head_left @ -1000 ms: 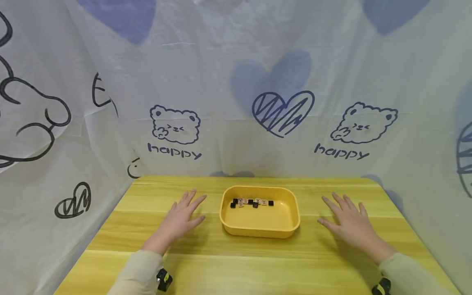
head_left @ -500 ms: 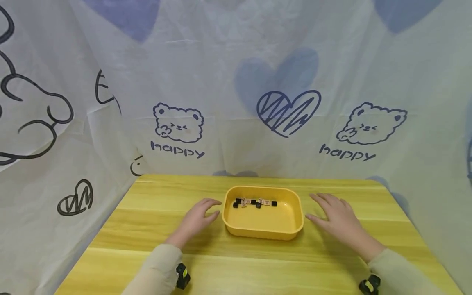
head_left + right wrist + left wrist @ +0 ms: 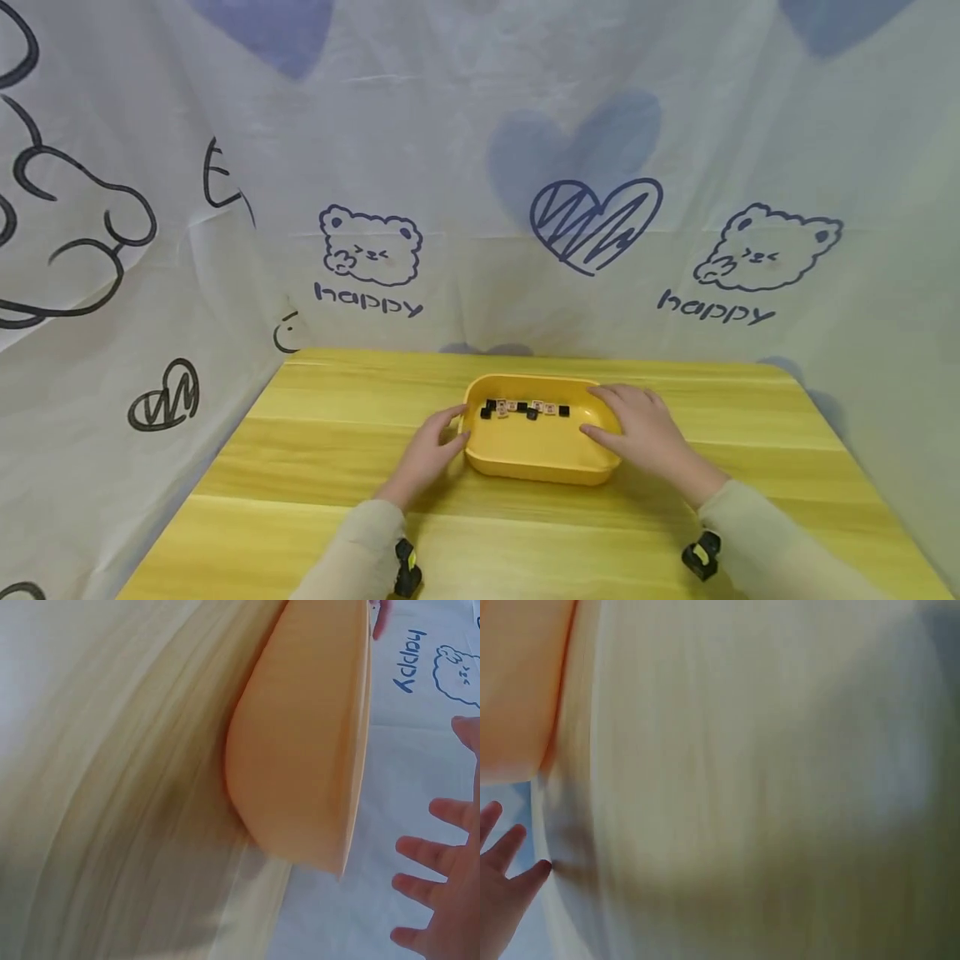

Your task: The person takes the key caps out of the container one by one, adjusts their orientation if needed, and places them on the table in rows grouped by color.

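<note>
Yellow tbl (image 3: 540,542): tray (image 3: 536,472) btwn L hand (image 3: 427,456) & R hand (image 3: 641,427), both spread, grip empty

Pieces (image 3: 522,407) lie in the tray (image 3: 532,442) on the table (image 3: 525,542).

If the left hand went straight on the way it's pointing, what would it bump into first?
Probably the left end of the yellow tray. The left hand points right at it and looks very close, though whether they touch is unclear.
</note>
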A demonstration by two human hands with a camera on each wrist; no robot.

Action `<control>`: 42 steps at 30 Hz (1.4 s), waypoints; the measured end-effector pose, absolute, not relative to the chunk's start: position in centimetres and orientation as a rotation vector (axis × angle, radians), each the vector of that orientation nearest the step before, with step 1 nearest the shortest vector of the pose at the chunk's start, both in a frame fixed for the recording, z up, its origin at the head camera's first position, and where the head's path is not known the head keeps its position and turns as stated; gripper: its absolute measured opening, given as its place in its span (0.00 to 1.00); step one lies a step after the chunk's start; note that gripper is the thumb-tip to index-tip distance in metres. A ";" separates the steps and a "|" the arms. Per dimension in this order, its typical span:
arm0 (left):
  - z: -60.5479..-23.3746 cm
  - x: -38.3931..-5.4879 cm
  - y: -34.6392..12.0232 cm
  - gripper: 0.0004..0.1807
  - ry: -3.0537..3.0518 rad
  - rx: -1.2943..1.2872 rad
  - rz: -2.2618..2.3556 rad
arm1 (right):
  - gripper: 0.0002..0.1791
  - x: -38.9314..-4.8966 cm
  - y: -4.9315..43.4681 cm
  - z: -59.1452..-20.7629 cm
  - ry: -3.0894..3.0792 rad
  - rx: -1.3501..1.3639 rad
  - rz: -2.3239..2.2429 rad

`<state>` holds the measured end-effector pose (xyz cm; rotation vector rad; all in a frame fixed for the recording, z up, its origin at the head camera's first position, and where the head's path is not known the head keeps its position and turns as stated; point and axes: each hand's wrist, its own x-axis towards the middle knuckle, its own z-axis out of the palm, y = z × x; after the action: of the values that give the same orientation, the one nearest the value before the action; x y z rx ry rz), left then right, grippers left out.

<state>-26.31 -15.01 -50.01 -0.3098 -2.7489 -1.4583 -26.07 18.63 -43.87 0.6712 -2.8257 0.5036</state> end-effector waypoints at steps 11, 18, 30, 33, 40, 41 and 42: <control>-52.0 -26.1 -14.4 0.35 -2.673 -0.415 -1.822 | 0.28 -28.7 16.3 -43.1 -2.962 0.747 0.678; -52.4 -26.0 -14.4 0.40 -2.649 -0.385 -1.890 | 0.22 -32.0 15.4 -43.1 -3.105 0.852 0.648; -52.7 -25.6 -14.0 0.44 -2.657 -0.301 -1.859 | 0.20 -34.0 14.8 -45.1 -3.227 0.977 0.484; -52.8 -25.6 -13.9 0.44 -2.665 -0.300 -1.873 | 0.19 -34.3 14.9 -45.7 -3.224 0.988 0.461; -52.9 -26.0 -14.3 0.44 -2.630 -0.304 -1.938 | 0.18 -35.3 14.9 -46.5 -3.175 1.118 0.418; -52.9 -26.2 -14.3 0.44 -2.608 -0.328 -1.968 | 0.18 -35.4 15.0 -46.6 -3.166 1.129 0.396; -52.9 -26.3 -14.3 0.44 -2.587 -0.355 -2.003 | 0.18 -35.5 15.1 -46.7 -3.156 1.142 0.378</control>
<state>-26.27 -14.26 -52.87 -0.3555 -2.5869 -2.0030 -35.46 15.10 -46.66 1.1421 -3.1563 0.3779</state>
